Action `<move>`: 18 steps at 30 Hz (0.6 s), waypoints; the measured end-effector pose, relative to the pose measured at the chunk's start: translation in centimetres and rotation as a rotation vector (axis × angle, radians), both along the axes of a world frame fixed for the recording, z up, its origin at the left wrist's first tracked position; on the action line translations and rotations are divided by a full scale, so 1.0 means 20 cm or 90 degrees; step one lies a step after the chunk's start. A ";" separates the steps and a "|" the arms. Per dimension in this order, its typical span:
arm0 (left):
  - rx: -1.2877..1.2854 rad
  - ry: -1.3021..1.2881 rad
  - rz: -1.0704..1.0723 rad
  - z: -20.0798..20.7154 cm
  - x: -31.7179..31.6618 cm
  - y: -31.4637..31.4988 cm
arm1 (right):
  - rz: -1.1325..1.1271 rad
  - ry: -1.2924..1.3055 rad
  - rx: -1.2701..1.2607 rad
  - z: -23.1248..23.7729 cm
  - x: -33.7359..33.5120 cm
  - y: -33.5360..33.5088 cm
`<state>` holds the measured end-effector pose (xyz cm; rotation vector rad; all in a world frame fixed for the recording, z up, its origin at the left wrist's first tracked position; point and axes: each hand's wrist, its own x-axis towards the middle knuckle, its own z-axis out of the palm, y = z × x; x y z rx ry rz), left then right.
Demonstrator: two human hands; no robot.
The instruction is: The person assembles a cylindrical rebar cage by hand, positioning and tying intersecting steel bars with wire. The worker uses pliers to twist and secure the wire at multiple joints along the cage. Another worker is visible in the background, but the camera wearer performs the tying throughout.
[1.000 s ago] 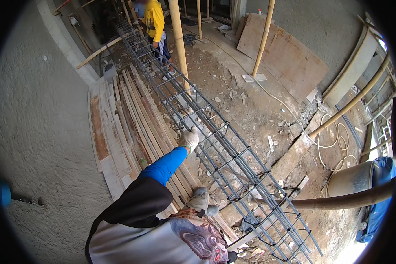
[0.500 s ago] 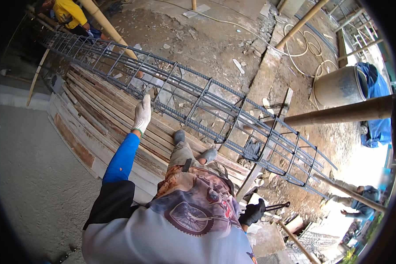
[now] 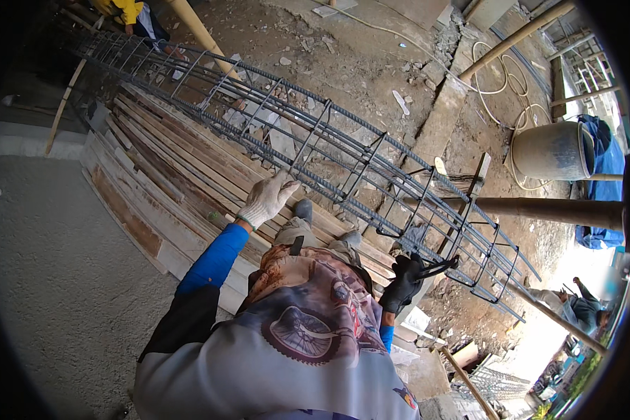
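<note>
A long cage of steel rebar (image 3: 308,133), tied with square stirrups, runs from far left to near right in front of me. My left hand (image 3: 264,201), in a white knit glove, is at the cage's near edge. Its thumb and forefinger are apart, with nothing clearly visible between them; whether the fingertips touch a bar cannot be told. In a black glove, my right hand (image 3: 401,285) is closed around dark pincers (image 3: 437,267). The pincers' head points right, beside the near right part of the cage.
Stacked wooden boards (image 3: 168,175) lie below the cage, beside a grey concrete surface (image 3: 56,259). A wooden crosspiece (image 3: 477,178) and a bamboo pole (image 3: 539,208) stand at the cage's right. A barrel (image 3: 547,152) is farther right. Someone in yellow (image 3: 127,10) is far left, another person (image 3: 582,308) at right.
My left hand has moved right and nearer along the cage, its fingers bending. My right hand has risen with the pincers to the cage. The person at right has raised an arm.
</note>
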<state>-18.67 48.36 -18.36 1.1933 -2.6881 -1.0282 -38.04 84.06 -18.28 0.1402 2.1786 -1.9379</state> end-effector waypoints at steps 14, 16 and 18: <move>0.150 -0.060 -0.124 -0.16 -0.06 -0.20 | -0.127 0.002 -0.096 -0.34 0.07 -0.35; 0.148 -0.048 -0.147 -0.16 -0.07 -0.22 | -0.148 -0.001 -0.118 -0.35 0.06 -0.36; 0.140 -0.072 -0.167 -0.16 -0.08 -0.24 | -0.150 -0.047 -0.113 -0.35 0.05 -0.35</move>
